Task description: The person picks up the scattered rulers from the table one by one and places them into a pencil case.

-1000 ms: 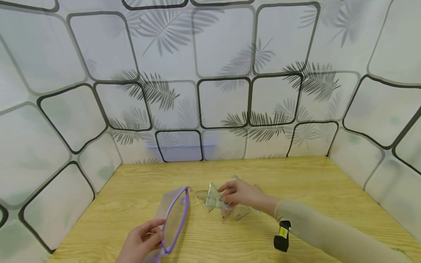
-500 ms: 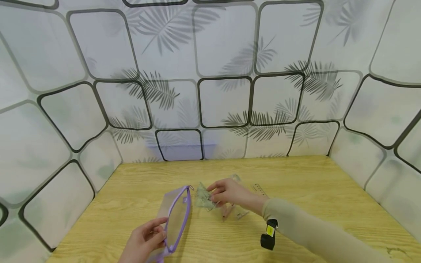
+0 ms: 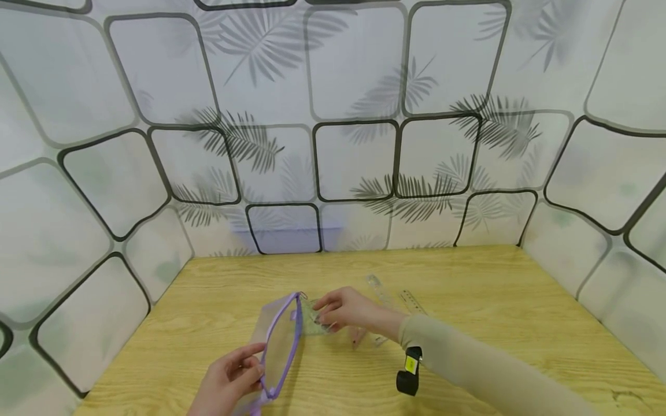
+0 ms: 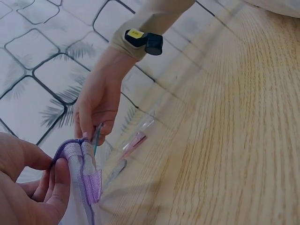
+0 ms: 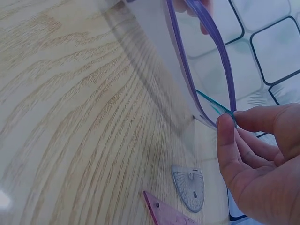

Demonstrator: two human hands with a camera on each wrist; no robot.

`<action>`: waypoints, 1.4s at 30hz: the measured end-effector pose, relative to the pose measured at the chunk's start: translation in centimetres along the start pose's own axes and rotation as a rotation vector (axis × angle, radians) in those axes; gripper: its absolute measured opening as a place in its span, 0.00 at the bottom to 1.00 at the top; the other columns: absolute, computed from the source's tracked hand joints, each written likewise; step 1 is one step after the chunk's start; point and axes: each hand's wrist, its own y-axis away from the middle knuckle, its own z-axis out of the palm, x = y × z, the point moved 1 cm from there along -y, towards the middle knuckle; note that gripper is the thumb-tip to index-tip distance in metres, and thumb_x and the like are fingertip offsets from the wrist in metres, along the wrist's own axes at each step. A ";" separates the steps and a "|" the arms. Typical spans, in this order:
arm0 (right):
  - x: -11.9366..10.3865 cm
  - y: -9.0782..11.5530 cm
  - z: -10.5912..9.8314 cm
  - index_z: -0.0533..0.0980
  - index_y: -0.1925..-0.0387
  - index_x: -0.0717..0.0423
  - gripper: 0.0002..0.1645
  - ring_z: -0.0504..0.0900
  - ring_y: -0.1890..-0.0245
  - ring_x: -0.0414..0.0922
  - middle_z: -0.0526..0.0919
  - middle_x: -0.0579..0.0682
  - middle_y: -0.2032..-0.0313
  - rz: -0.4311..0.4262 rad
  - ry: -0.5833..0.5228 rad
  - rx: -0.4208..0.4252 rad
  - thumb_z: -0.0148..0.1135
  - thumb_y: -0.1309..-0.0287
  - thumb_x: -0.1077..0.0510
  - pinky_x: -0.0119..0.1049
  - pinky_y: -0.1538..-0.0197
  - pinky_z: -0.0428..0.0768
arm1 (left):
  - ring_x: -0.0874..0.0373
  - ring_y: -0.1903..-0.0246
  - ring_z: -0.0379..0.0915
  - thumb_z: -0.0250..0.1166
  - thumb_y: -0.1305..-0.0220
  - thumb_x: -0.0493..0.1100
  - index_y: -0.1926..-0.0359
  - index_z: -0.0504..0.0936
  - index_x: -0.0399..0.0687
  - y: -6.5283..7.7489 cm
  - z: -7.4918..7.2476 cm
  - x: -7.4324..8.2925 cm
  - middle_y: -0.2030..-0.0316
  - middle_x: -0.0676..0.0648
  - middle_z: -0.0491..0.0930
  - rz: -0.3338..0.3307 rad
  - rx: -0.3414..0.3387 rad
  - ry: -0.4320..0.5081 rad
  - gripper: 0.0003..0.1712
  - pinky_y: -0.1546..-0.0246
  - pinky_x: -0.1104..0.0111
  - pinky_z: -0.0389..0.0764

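Observation:
My left hand (image 3: 226, 375) pinches the near end of a translucent pouch (image 3: 265, 323) with purple zip edging, its mouth gaping to the right. Between thumb and fingers of my right hand (image 3: 348, 315) is a clear greenish set square (image 3: 308, 325), at the pouch's far end. In the right wrist view the set square (image 5: 213, 100) appears edge-on, its tip inside the parted zip edges. The left wrist view shows the pouch's purple edge (image 4: 77, 147) gripped by thumb and fingers, with the right hand (image 4: 98, 105) just beyond.
A clear protractor (image 5: 189, 187) and a pink set square (image 5: 166, 214) lie on the wooden table beneath the right hand. A clear ruler (image 3: 412, 301) and another clear strip (image 3: 378, 288) lie farther right. Patterned curtains (image 3: 354, 162) enclose the table's back and sides.
My right hand has carried the greenish set square leftward to the pouch's mouth. The left hand keeps its hold on the pouch, nearly still.

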 end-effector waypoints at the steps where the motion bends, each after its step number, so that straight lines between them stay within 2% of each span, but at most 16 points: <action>1: -0.1 0.0 0.1 0.76 0.43 0.68 0.21 0.85 0.65 0.41 0.85 0.64 0.52 0.006 -0.004 -0.004 0.61 0.37 0.68 0.39 0.58 0.88 | 0.63 0.67 0.77 0.60 0.33 0.34 0.33 0.64 0.24 0.0 0.0 0.0 0.66 0.50 0.73 0.000 -0.002 0.002 0.31 0.63 0.71 0.86; 8: -0.7 -0.2 0.8 0.76 0.42 0.66 0.21 0.85 0.61 0.42 0.85 0.61 0.52 0.022 -0.036 -0.037 0.61 0.37 0.67 0.39 0.58 0.88 | 0.63 0.67 0.77 0.60 0.32 0.34 0.32 0.64 0.24 0.1 0.0 0.2 0.66 0.50 0.73 0.008 -0.017 -0.001 0.31 0.63 0.71 0.86; 20: -0.7 -0.4 1.6 0.76 0.43 0.68 0.20 0.84 0.64 0.40 0.83 0.63 0.48 0.032 -0.072 -0.054 0.60 0.37 0.68 0.37 0.58 0.88 | 0.62 0.67 0.78 0.60 0.32 0.34 0.33 0.64 0.24 0.1 0.1 0.1 0.66 0.50 0.74 -0.001 -0.007 -0.001 0.30 0.63 0.71 0.86; 27: -1.0 -0.4 1.8 0.74 0.42 0.72 0.22 0.88 0.58 0.48 0.83 0.67 0.49 0.020 -0.097 -0.059 0.60 0.38 0.69 0.38 0.56 0.88 | 0.63 0.67 0.78 0.60 0.32 0.35 0.33 0.64 0.24 0.1 0.0 0.0 0.66 0.50 0.74 0.014 -0.015 0.003 0.31 0.63 0.71 0.86; 33: -1.0 -0.3 1.7 0.73 0.40 0.71 0.23 0.87 0.53 0.51 0.82 0.67 0.46 -0.005 -0.095 -0.090 0.59 0.37 0.68 0.41 0.52 0.88 | 0.62 0.67 0.79 0.60 0.31 0.37 0.32 0.63 0.24 0.1 -0.2 0.0 0.65 0.50 0.76 0.015 -0.038 0.015 0.32 0.62 0.71 0.86; 42: -0.8 0.1 1.0 0.72 0.38 0.69 0.26 0.86 0.52 0.49 0.81 0.66 0.44 -0.031 -0.066 -0.088 0.61 0.36 0.64 0.41 0.51 0.87 | 0.62 0.67 0.78 0.60 0.31 0.35 0.32 0.63 0.24 0.1 -0.2 -0.1 0.66 0.50 0.76 -0.001 -0.023 0.015 0.32 0.63 0.71 0.86</action>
